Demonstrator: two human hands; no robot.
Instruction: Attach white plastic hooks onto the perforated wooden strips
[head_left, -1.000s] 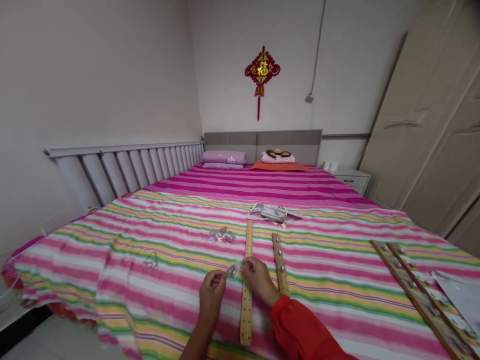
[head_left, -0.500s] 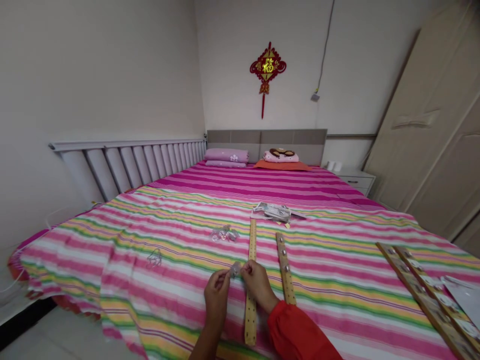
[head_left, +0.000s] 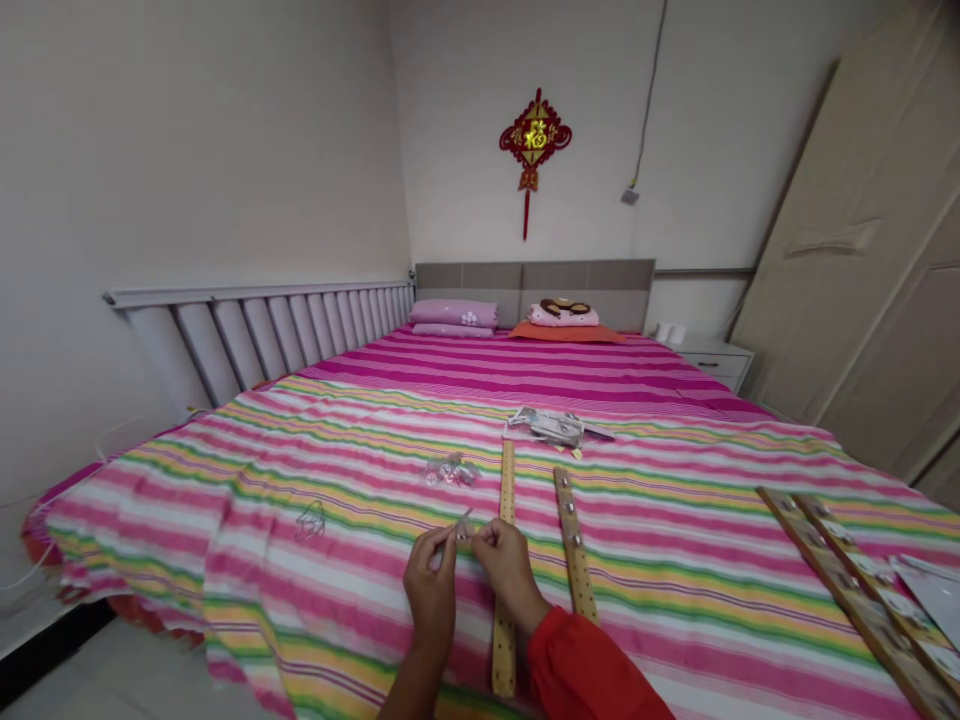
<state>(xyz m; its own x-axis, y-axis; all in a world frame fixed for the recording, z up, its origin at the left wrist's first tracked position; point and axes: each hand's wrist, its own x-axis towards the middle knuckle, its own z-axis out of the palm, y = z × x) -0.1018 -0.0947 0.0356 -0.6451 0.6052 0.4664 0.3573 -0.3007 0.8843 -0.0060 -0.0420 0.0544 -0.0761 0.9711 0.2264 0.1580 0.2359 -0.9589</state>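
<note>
A small clear plastic bag (head_left: 464, 523) with something shiny in it is pinched between my two hands, just left of a wooden strip with holes (head_left: 504, 650). My left hand (head_left: 432, 585) is closed on the bag's left side. From the right, my right hand (head_left: 508, 568) pinches its other side, above the strip. To the right lies a second holed strip (head_left: 579, 575), with several small metal pieces on its far part. Beyond my hands is a pile of small clear bags (head_left: 450, 470). What exactly the held bag contains is too small to tell.
A grey and white plastic packet (head_left: 551, 427) lies beyond the strips. Two longer wooden strips (head_left: 832, 570) with fittings are at the right, by a white sheet (head_left: 930, 590). A crumpled clear wrapper (head_left: 310, 520) lies left on the striped bedspread (head_left: 360, 620).
The bag has turned from facing me to nearly edge-on. Both hands have shifted slightly left, still pinching it.
</note>
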